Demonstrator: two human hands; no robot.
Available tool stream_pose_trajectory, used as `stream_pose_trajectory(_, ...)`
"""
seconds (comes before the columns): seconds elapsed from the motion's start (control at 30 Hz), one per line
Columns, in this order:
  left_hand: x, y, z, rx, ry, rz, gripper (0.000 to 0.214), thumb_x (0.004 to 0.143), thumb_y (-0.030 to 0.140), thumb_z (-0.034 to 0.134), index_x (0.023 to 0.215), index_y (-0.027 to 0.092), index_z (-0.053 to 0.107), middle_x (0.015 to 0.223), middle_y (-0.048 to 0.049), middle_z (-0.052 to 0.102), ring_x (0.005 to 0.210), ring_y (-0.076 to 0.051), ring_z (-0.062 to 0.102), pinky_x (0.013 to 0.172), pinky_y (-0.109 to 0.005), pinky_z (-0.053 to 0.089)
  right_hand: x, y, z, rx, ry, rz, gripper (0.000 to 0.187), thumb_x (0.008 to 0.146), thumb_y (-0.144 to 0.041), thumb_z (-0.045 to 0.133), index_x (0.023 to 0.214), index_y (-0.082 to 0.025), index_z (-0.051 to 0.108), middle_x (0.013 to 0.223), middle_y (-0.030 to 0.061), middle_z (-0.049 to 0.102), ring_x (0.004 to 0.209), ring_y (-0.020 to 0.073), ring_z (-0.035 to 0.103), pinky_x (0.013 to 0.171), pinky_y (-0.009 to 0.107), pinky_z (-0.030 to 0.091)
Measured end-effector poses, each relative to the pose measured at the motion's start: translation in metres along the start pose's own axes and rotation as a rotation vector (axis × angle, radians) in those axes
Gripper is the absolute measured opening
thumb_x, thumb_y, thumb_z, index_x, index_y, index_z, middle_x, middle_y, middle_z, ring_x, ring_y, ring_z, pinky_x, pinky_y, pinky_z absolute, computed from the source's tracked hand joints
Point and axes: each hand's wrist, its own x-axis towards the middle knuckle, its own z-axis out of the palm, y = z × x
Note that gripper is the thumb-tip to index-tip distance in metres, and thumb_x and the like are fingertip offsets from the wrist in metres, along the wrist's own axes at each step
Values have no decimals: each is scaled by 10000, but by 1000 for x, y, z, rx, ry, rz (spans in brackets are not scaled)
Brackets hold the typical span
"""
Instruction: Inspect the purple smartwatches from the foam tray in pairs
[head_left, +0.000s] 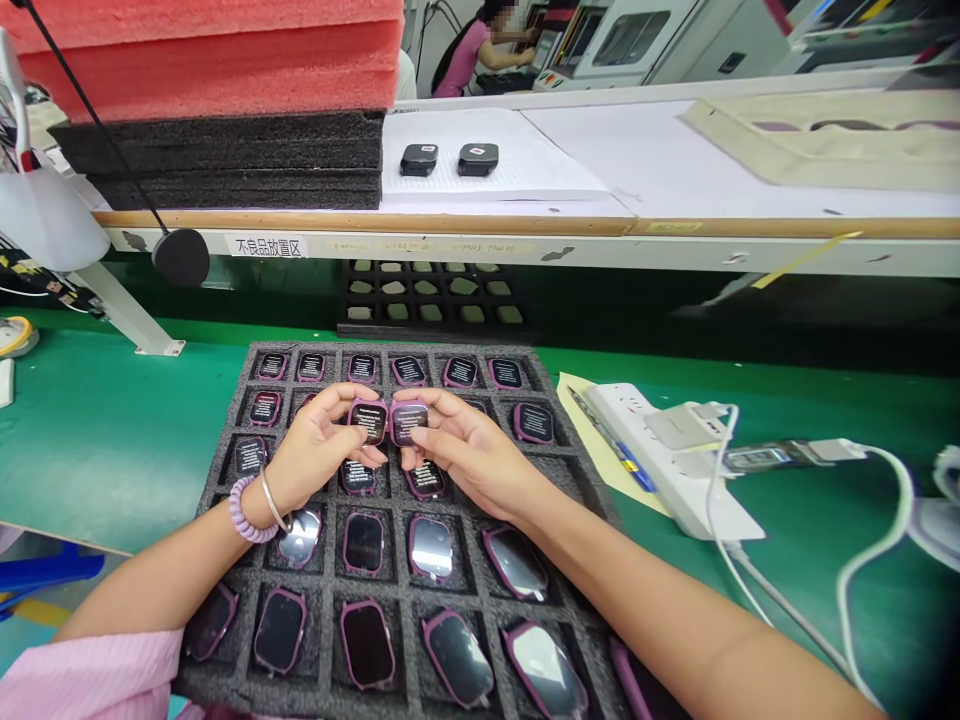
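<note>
My left hand (326, 440) pinches a purple-framed smartwatch body (368, 420) between thumb and fingers. A second one, a matching watch body (409, 422), is held in my right hand (457, 440), side by side with the first. Both screens are lit with lines of white text, too small to read. Below my hands lies a grey foam tray (330, 590) with square pockets, most of them holding purple watch bodies. The far rows have lit text screens; nearer ones, such as the watch (367, 643) at the front, are dark or reflecting light.
Right of the tray are a white power strip (675, 460) with cables and a blue pen (611, 440) on yellow paper. Behind, a shelf (450, 226) carries red foam (217, 70), black foam (225, 160) and two black watch-like pieces (478, 159). A person (472, 50) sits beyond.
</note>
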Motion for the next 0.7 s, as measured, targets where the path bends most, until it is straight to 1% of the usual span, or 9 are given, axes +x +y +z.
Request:
stream_pose_trajectory(0.17,0,0,1,13,0,8,357,761,233,658,1086,166,527,1041,-39,618,633,-131,708,628,-230,613,0,-1,1,4,-8,-3,374,851,-258,740,1187,-185,593,898,20,650,682,168,630,658,304,481)
stream_pose_trajectory(0.37,-1,0,1,23,9,17,336,777,240,648,1082,163,530,1028,-47,638,629,-129,702,619,-229,609,-1,-2,2,-3,-9,-6,374,856,-279,746,1186,-189,592,895,18,637,684,174,625,658,317,482)
stream_pose_trajectory(0.53,-2,0,1,-10,9,33,353,726,180,610,1073,160,555,1058,-43,627,662,-135,712,648,-229,615,-2,-3,1,33,-22,-10,381,857,-245,738,1201,-187,584,919,18,641,696,156,626,678,294,477)
stream_pose_trajectory(0.7,-1,-2,1,-35,21,69,443,677,121,642,1110,169,569,1082,-33,617,692,-128,716,688,-222,622,-1,-2,1,41,-13,-9,441,813,-212,770,1209,-198,576,927,13,637,703,148,609,686,281,476)
